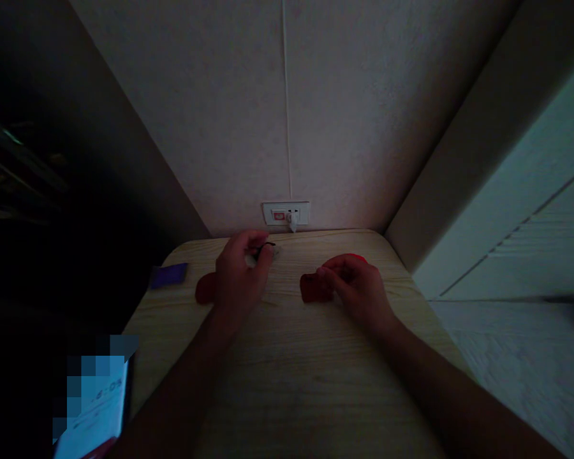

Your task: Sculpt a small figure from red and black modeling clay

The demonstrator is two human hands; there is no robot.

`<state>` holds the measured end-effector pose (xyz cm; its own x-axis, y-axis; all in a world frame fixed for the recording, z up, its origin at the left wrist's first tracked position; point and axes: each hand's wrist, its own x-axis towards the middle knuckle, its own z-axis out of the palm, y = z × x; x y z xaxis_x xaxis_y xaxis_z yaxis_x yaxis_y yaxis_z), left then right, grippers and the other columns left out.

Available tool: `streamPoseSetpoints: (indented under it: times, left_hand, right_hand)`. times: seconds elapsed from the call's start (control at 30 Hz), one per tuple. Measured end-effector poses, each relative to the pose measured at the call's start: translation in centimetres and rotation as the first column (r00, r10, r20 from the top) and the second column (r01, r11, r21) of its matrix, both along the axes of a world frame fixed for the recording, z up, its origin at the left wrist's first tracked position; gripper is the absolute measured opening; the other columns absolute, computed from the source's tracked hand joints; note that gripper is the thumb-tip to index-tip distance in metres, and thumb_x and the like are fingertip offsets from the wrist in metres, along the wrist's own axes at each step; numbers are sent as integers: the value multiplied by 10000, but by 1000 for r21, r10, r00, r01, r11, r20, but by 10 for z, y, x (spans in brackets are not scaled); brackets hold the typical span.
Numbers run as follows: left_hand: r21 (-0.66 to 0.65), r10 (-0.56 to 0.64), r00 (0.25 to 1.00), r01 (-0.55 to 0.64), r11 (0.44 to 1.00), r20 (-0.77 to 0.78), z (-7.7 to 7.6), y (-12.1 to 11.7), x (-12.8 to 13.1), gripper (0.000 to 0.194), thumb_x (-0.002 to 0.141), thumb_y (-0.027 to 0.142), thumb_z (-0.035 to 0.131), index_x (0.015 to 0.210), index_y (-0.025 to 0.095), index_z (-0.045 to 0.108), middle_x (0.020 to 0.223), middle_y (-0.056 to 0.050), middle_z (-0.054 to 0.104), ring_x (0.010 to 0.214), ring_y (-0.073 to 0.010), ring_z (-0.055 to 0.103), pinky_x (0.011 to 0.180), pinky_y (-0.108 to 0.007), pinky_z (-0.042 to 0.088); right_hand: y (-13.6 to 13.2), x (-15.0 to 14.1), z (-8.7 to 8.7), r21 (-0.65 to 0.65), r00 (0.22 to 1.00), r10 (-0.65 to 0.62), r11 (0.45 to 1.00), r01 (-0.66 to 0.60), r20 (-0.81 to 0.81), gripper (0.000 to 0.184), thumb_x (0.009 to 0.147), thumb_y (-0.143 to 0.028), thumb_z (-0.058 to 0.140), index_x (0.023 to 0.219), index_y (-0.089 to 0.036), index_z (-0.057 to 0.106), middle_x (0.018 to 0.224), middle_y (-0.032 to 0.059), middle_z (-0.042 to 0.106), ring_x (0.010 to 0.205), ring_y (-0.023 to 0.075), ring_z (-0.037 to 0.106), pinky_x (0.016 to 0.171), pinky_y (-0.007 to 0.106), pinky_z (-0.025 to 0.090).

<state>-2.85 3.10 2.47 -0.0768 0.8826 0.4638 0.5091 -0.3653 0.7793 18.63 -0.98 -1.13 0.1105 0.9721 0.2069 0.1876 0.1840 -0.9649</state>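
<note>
My left hand (242, 268) is closed, thumb against fingers, over the far part of the wooden table. Between its fingertips is a thin dark item (257, 250) with a clear part beside it; its kind is too dim to tell. A rounded dark red piece (205, 289) lies on the table, partly hidden by this hand. My right hand (356, 287) pinches the upper edge of a dark red flat piece (314, 290), perhaps a pouch or cloth. Something bright red (357, 257) shows behind the right knuckles, mostly hidden.
The light wooden table (287, 357) meets the wall at its far edge. Above that edge, a wall socket (286, 213) holds a plug (293, 222). A purple packet (169, 275) lies at the left edge. A lit phone (98, 398) is at lower left.
</note>
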Motion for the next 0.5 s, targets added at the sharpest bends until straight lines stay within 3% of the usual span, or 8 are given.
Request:
streamPoseSetpoints:
  times: [0.1,0.3,0.4,0.5]
  left_hand:
    - [-104,-128,970,152,983,208,-11,-28,15,152,923,316,636,992,205,716,937,-47,747,838,-203,715,770,-332,593]
    - [-58,-143,978,154,986,153,-44,-39,21,120,892,262,619,878,208,725,853,-36,755,800,-200,699,714,-305,559]
    - [-82,-163,978,174,981,129,-46,-38,21,132,885,259,606,866,206,726,794,-25,746,733,-189,686,662,-290,536]
    - [-73,-192,973,202,977,125,-44,-41,22,133,890,251,599,868,202,720,763,-17,736,686,-174,672,638,-281,519]
  right_hand:
    - [4,1,2,-13,995,-12,1000,10,-103,299,789,-452,836,834,-179,722,721,51,765,643,179,718,582,261,562]
    - [7,3,0,-29,983,17,999,-23,-184,370,834,-532,787,936,-181,729,931,99,821,772,198,785,722,317,652]
    - [6,2,0,-43,976,37,998,-48,-212,437,840,-602,760,972,-187,719,990,111,826,770,198,792,747,343,670]
    - [6,1,1,-85,970,50,994,-72,-237,449,821,-619,777,907,-186,694,871,94,823,695,192,780,709,337,669]
